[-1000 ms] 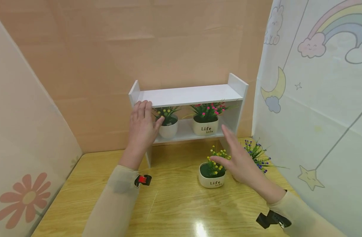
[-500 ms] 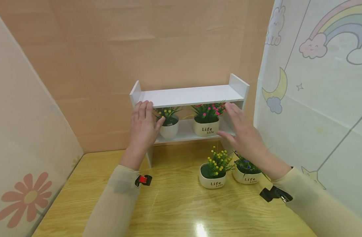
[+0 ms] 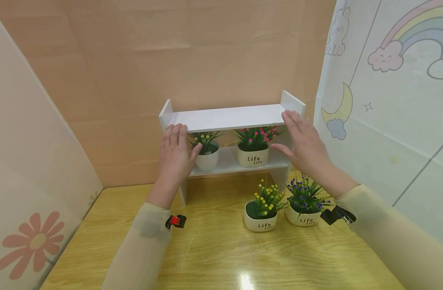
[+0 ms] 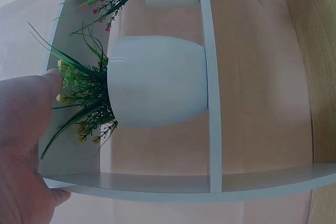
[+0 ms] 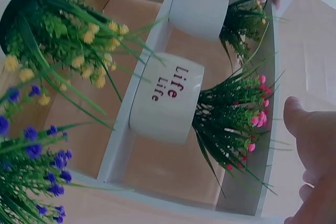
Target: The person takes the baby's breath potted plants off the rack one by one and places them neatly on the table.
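Note:
A small white two-tier shelf stands against the back. My left hand rests at its upper left front corner, fingers extended and thumb spread. On the right, my right hand has straight fingers right at the upper right corner, thumb held apart. Inside, on the lower board, are a round white pot with yellow flowers and a white "Life" pot with pink flowers. The right wrist view shows the right thumb beside the top board.
On the wooden table in front of the shelf sit a "Life" pot with yellow flowers and another with purple flowers. A patterned wall rises close on the right, a pale one on the left.
My right hand has moved up from beside the purple-flowered pot to the shelf's upper right corner. My left hand has stayed at the left corner.

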The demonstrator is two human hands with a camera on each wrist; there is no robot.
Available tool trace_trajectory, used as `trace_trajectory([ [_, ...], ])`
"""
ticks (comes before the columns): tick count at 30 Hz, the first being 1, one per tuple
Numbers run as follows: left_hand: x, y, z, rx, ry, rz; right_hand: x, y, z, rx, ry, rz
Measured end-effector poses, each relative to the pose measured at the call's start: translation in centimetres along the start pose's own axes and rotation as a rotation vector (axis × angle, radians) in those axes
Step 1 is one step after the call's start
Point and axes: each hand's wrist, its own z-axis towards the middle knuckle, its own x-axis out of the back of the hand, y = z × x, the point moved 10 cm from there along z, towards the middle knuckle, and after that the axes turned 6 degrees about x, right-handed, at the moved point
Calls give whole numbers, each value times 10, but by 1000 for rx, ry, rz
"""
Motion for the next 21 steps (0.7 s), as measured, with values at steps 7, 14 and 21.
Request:
trace_trajectory([
  [7,1,0,-1,6,0,-7,-4,13,8,-28,-51,-13],
  [14,0,0,-1,13,-8,-6,-13,25,11,-42,-88,-16],
  [21,0,0,-1,13,-9,-6,-21,33,14,-17,-80,11],
])
